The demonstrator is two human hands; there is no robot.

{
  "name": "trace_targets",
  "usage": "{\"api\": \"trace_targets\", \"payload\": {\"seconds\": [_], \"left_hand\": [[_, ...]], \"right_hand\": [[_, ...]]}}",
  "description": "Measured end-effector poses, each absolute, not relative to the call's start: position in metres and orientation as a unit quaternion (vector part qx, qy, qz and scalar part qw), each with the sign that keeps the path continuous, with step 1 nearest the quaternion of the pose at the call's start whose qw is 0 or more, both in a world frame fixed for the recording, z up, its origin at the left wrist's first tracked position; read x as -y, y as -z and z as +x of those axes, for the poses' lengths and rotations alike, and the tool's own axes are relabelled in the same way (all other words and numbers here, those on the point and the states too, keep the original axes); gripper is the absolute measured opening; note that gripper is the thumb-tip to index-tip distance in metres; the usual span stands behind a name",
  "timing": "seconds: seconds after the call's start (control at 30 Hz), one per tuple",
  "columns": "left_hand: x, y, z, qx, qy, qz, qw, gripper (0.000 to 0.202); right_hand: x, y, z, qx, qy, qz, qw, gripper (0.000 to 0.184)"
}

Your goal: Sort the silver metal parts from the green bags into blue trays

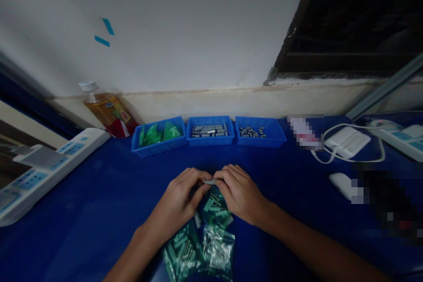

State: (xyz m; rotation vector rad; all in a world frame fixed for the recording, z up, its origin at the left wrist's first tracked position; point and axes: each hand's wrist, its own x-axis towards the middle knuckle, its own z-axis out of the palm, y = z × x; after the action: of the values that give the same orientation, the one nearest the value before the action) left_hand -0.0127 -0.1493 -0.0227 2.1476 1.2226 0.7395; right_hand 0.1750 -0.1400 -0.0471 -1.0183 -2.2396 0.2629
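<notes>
Between my two hands is a small grey cylindrical rod [210, 181], pinched at both ends over the blue table. My left hand [185, 191] grips its left end between thumb and fingers. The right end sits in the closed fingers of my right hand [239, 191]. Below the hands lie a green see-through bag [216, 207] with small rods and thin metal pieces inside, another green bag [185, 251] and a clear bag [218, 249] of small parts. A loose pale piece [197, 219] shows beside my left wrist.
Three blue bins stand by the wall: one with green bags [158, 146], one with grey rods [210, 141], one with small metal parts [261, 142]. A drink bottle [107, 108] and power strip [49, 169] are left; a white charger [348, 142] and mouse [342, 185] lie right.
</notes>
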Motion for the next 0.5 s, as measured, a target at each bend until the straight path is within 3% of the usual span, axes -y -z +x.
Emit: {"api": "trace_targets", "payload": {"seconds": [0.27,0.5], "left_hand": [[0.1518,0.0246,-0.0136,-0.459,-0.281,0.798,0.271,0.021],[0.1545,0.026,-0.0155,-0.447,-0.294,0.805,0.257,0.021]], "right_hand": [[0.1478,0.0404,0.1751,0.869,-0.081,-0.369,0.319,0.011],[0.1459,0.0402,0.1769,0.86,-0.105,-0.373,0.331,0.018]]}}
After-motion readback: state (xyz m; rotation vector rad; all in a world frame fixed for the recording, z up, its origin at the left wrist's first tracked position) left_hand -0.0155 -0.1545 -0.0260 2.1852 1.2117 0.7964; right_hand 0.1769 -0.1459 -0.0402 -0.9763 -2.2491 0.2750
